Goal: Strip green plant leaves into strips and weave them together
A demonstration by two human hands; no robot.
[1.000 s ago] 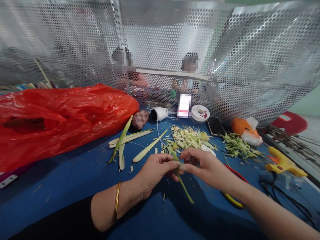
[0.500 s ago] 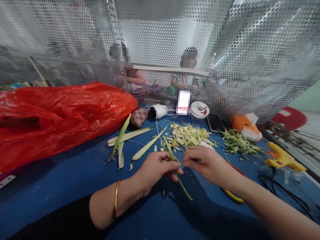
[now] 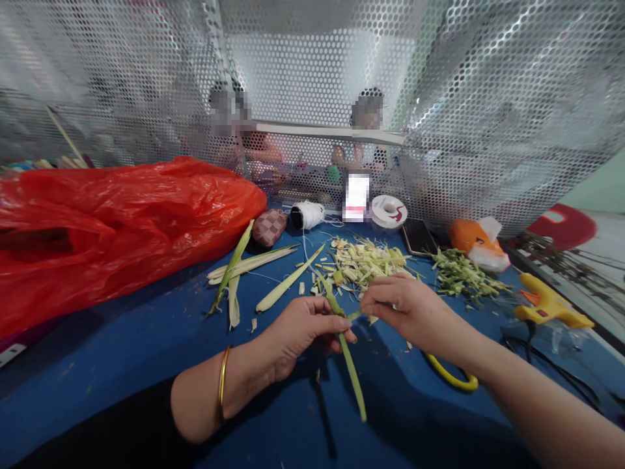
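A long green leaf strip [image 3: 353, 378] is pinched between the thumb and fingers of my left hand [image 3: 312, 329]; one end hangs toward the table's front and the other points away. My right hand [image 3: 407, 309] is closed in a pinch just right of it, on a short end of green leaf [image 3: 355, 315] that reaches across from the left fingertips. Beyond my hands lies a pile of pale leaf scraps [image 3: 368, 260]. A pale pointed leaf [image 3: 288, 283] rests left of the pile, with more leaves [image 3: 254, 262] farther left.
A red plastic bag [image 3: 195, 202] covers the left side. White thread [image 3: 308, 214], a ribbon spool [image 3: 389, 212], a dark phone [image 3: 418, 236] and a tissue pack [image 3: 478, 243] stand along the back. A yellow glue gun [image 3: 551, 309] lies right. People sit behind the perforated screen [image 3: 312, 78].
The hanging end of the leaf strip has swung and now shows its broad side. My right hand has drawn slightly away from my left, exposing more green leaf between them.
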